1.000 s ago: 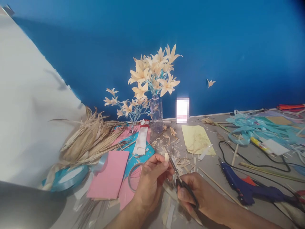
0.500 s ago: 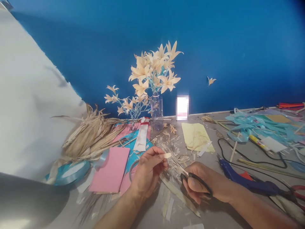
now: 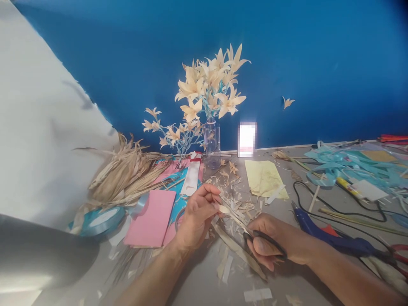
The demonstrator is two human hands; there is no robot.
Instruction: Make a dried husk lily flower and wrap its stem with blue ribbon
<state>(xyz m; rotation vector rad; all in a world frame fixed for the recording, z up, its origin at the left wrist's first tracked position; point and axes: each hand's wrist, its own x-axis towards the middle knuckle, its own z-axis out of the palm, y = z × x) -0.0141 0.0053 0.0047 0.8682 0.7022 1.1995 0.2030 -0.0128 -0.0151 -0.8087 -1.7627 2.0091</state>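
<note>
Between thumb and fingers, my left hand (image 3: 199, 214) pinches a small cream piece of dried husk (image 3: 225, 209). My right hand (image 3: 269, 238) is wrapped round the black handles of a pair of scissors (image 3: 238, 219). Their blades point up and left, right beside the cream piece; whether they touch it I cannot tell. Under the scissors, a long strip of dried husk (image 3: 237, 250) lies on the table among many small cut scraps (image 3: 244, 206).
Cream flowers (image 3: 212, 83) stand in a clear bottle (image 3: 212, 146) against the blue wall. Dried husks (image 3: 119, 174), a ribbon roll (image 3: 103, 221) and pink sheets (image 3: 151, 219) lie left. On the right are yellow paper (image 3: 265, 178), a blue glue gun (image 3: 331, 238), its cord and blue ribbons (image 3: 344, 163).
The scissor blades have come closer to the cream piece in my left hand. The whole view has shifted slightly. Both hands keep their hold.
</note>
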